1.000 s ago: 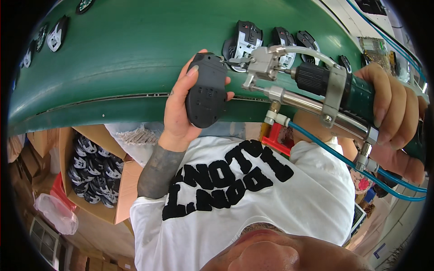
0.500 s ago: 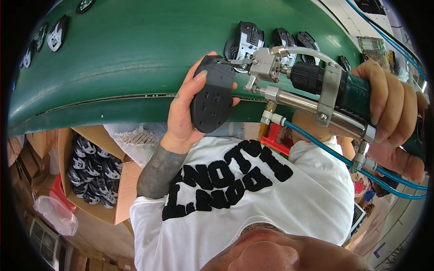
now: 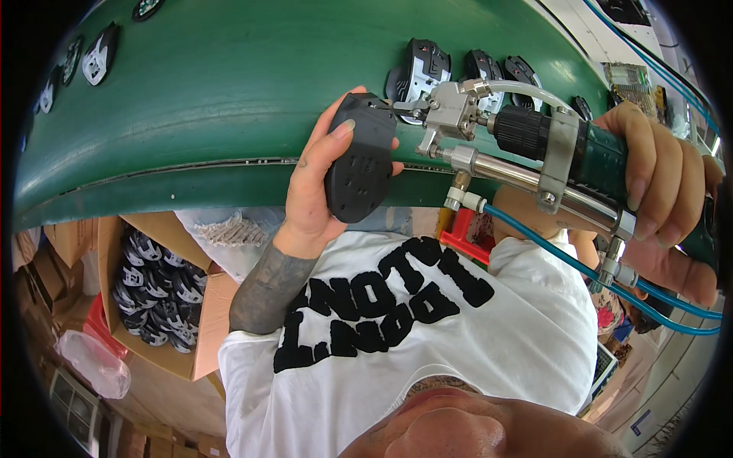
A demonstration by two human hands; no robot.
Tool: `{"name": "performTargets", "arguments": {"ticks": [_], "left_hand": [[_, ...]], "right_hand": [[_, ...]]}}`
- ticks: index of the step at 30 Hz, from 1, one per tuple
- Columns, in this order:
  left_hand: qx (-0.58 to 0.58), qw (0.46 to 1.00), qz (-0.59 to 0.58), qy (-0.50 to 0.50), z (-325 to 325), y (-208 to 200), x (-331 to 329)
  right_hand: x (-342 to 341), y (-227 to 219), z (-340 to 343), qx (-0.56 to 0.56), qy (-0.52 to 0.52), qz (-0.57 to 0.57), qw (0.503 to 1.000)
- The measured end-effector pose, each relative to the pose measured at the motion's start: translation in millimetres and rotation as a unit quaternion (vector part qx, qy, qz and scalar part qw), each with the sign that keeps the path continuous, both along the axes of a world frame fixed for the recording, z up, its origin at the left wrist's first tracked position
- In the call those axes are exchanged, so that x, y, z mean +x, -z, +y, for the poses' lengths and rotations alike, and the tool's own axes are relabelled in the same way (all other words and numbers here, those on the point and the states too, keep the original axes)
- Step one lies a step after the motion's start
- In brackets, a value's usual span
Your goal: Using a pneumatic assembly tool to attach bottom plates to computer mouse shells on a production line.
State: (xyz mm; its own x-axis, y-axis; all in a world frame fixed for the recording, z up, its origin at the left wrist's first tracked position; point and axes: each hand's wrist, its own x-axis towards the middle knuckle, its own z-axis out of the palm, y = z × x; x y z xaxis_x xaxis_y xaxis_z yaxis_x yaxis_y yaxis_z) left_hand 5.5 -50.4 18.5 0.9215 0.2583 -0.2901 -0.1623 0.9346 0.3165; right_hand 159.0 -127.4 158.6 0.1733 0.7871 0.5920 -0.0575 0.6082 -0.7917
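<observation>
My left hand is wrapped around a black computer mouse, thumb on its flat underside and fingertips showing along its right edge. The underside faces up toward me, with small recessed holes in it. A screwdriver with a silver feed head, dark green body and air hoses lies level in my right hand, fingers closed round its body. The thin tip of its head meets the upper right part of the mouse. Exactly where the tip sits in the mouse is too small to make out.
Half-built mice lie on the green belt beyond the screwdriver; several more lie at its far left. A cardboard box of mouse parts stands below left. Blue air hoses run off right. A red plastic piece shows beneath the belt edge.
The mice on the belt have drifted slightly to the right. My left hand with the mouse and the screwdriver's head have shifted a touch right; both grips are the same.
</observation>
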Motion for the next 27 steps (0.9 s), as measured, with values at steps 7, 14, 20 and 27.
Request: {"name": "performTargets", "arguments": {"ticks": [7,14,20,27], "left_hand": [[0.009,1.0,-0.009,0.005,0.2,-3.3,-0.5],[0.059,0.998,0.014,-0.011,12.5,-1.7,-4.0],[0.08,0.975,0.044,-0.202,41.8,4.9,-0.2],[0.093,0.975,-0.027,-0.2,33.8,0.6,16.6]], "right_hand": [[14.3,-1.7,-9.2,-0.004,0.0,0.001,1.0],[23.8,-8.6,-22.9,-0.001,-0.004,0.001,1.0],[-2.7,-22.7,-36.8,0.006,-0.024,0.016,1.0],[-2.5,-11.8,-28.5,0.005,-0.018,0.013,1.0]]}}
